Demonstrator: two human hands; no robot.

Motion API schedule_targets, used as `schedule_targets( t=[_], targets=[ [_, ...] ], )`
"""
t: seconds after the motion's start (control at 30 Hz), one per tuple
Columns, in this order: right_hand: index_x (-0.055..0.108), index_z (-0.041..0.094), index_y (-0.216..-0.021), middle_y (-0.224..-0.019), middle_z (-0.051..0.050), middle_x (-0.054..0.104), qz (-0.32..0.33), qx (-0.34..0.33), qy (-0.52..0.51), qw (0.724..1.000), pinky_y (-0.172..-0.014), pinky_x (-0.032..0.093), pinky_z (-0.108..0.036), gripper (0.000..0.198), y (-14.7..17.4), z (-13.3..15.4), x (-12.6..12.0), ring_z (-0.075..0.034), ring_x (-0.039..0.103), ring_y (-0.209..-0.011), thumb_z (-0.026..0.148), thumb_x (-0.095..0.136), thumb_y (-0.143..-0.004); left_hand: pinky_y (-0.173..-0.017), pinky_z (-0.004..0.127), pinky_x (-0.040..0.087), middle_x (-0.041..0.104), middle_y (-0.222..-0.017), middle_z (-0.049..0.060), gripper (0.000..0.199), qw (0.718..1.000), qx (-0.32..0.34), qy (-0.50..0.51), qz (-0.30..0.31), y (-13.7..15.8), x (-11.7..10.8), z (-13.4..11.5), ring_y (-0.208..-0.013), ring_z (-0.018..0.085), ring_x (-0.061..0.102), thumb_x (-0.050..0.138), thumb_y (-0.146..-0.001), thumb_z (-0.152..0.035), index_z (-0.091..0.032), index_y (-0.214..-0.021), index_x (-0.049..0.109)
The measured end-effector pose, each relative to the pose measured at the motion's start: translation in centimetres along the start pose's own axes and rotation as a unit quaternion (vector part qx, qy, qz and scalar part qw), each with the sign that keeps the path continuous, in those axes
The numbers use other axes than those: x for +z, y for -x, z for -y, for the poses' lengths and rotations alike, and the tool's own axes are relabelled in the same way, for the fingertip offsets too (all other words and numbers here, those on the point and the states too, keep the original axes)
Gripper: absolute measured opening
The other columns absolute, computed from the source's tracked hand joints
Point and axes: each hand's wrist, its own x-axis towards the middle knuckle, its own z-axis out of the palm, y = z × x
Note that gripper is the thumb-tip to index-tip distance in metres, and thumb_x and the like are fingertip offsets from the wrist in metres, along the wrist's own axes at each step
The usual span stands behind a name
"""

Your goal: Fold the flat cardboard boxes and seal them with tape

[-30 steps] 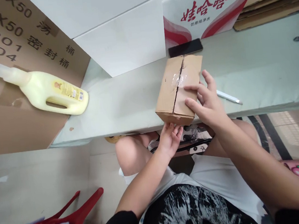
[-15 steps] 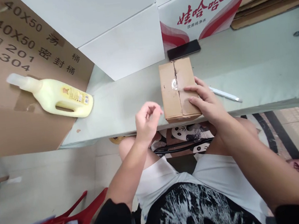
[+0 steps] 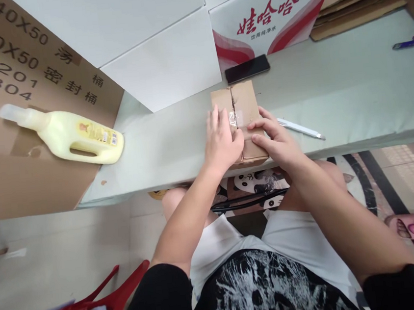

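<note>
A small brown cardboard box (image 3: 242,97) stands at the table's front edge, with a seam down its top and a shiny bit of clear tape across it. My left hand (image 3: 221,141) grips its left side, the fingers stretched along the left edge and the thumb on top. On the right side, my right hand (image 3: 275,135) holds the box, with thumb and fingertips bent over its top edge. A white pen-like utility knife (image 3: 302,128) lies just right of my right hand. The far sides of the box and its contents are hidden.
Behind the box lies a black phone (image 3: 248,69), against a white and red carton (image 3: 270,20). White boxes (image 3: 168,65) stand at the back. A yellow bottle (image 3: 79,136) is at left, by a large brown carton (image 3: 28,183). Purple scissors (image 3: 411,42) lie far right.
My left hand has moved from beside the box onto its left side and top. My right hand stays on the right side. The whole view has shifted slightly.
</note>
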Motion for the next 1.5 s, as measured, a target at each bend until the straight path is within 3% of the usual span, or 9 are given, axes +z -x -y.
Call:
schedule_targets(
  t=[0.27, 0.43, 0.73, 0.93, 1.0, 1.1, 1.27, 1.37, 1.5],
  targets=[
    [0.07, 0.029, -0.108, -0.168, -0.005, 0.034, 0.013, -0.003, -0.016, 1.0, -0.129, 0.022, -0.06, 0.053, 0.0, -0.5, -0.2, -0.033, 0.022, -0.161, 0.075, 0.064, -0.083, -0.132, 0.054, 0.019, 0.022, -0.173, 0.017, 0.064, 0.998, 0.021, -0.041, 0.034, 0.2, -0.2, 0.0, -0.161, 0.037, 0.02, 0.048, -0.099, -0.037, -0.012, -0.157, 0.036],
    [0.069, 0.03, -0.109, -0.168, -0.005, 0.034, 0.017, -0.006, -0.022, 1.0, -0.13, 0.021, -0.059, 0.052, 0.1, -0.5, -0.3, -0.031, 0.021, -0.161, 0.075, 0.063, -0.084, -0.122, 0.063, 0.034, 0.013, -0.174, 0.02, 0.074, 0.998, -0.052, -0.028, 0.014, 0.7, -0.1, -0.9, -0.156, 0.047, 0.028, 0.058, -0.095, -0.045, -0.016, -0.159, 0.035],
    [0.069, 0.031, -0.107, -0.167, -0.003, 0.036, 0.002, -0.008, -0.005, 1.0, -0.127, 0.026, -0.061, 0.054, 0.2, -0.3, 0.2, -0.033, 0.021, -0.161, 0.078, 0.061, -0.083, -0.121, 0.065, 0.035, 0.027, -0.171, 0.017, 0.1, 0.996, -0.066, 0.033, 0.051, 0.8, -0.8, 1.0, -0.157, 0.048, 0.026, 0.07, -0.082, -0.069, -0.028, -0.162, 0.028],
    [0.055, 0.037, -0.135, -0.155, -0.006, 0.054, -0.002, 0.038, -0.051, 0.998, -0.11, 0.051, -0.057, 0.053, -0.2, -2.4, -1.7, -0.032, 0.056, -0.139, 0.068, 0.052, -0.093, -0.125, 0.06, 0.031, 0.025, -0.172, 0.018, 0.103, 0.994, -0.076, 0.053, 0.055, 0.6, -0.9, 0.6, -0.16, 0.042, 0.02, 0.073, -0.081, -0.067, -0.023, -0.163, 0.027],
    [0.053, 0.033, -0.137, -0.134, -0.009, 0.067, -0.061, 0.087, -0.006, 0.994, -0.102, 0.055, -0.055, 0.05, -0.7, -3.7, -4.0, -0.03, 0.066, -0.121, 0.058, 0.052, -0.094, -0.127, 0.057, 0.029, 0.023, -0.173, 0.018, 0.105, 0.993, -0.086, 0.048, 0.067, 0.6, -1.3, 0.2, -0.162, 0.04, 0.016, 0.073, -0.082, -0.066, -0.022, -0.164, 0.025],
    [0.064, 0.021, -0.126, -0.12, -0.014, 0.07, -0.129, 0.15, 0.223, 0.954, -0.102, 0.051, -0.055, 0.045, -1.1, -4.9, -7.4, -0.033, 0.066, -0.113, 0.038, 0.064, -0.084, -0.129, 0.052, 0.026, 0.018, -0.175, 0.014, 0.105, 0.99, -0.104, 0.042, 0.089, 0.6, -1.8, -0.6, -0.163, 0.036, 0.011, 0.07, -0.084, -0.067, -0.023, -0.165, 0.021],
    [0.072, 0.016, -0.121, -0.123, -0.022, 0.065, -0.047, 0.184, 0.472, 0.861, -0.099, 0.046, -0.058, 0.042, -0.4, -5.5, -9.4, -0.042, 0.057, -0.117, 0.031, 0.067, -0.082, -0.131, 0.05, 0.022, 0.016, -0.175, 0.013, 0.106, 0.989, -0.108, 0.046, 0.094, 0.6, -2.1, -1.0, -0.163, 0.034, 0.01, 0.071, -0.083, -0.066, -0.026, -0.165, 0.019],
    [0.075, 0.016, -0.108, -0.119, -0.023, 0.066, -0.032, 0.169, 0.493, 0.853, -0.095, 0.045, -0.055, 0.029, -0.2, -5.5, -9.3, -0.043, 0.057, -0.115, 0.032, 0.06, -0.087, -0.13, 0.052, 0.023, 0.016, -0.175, 0.013, 0.106, 0.989, -0.108, 0.043, 0.093, 0.5, -1.9, -0.9, -0.163, 0.035, 0.011, 0.071, -0.083, -0.065, -0.025, -0.166, 0.018],
    [0.071, 0.019, -0.09, -0.097, -0.017, 0.067, -0.058, 0.204, 0.424, 0.881, -0.086, 0.046, -0.049, 0.02, -0.5, -4.9, -9.3, -0.036, 0.06, -0.099, 0.037, 0.063, -0.084, -0.13, 0.052, 0.024, 0.016, -0.175, 0.013, 0.107, 0.987, -0.117, 0.052, 0.093, 0.6, -1.9, -1.0, -0.163, 0.036, 0.01, 0.072, -0.083, -0.065, -0.025, -0.166, 0.018]
  ],
)
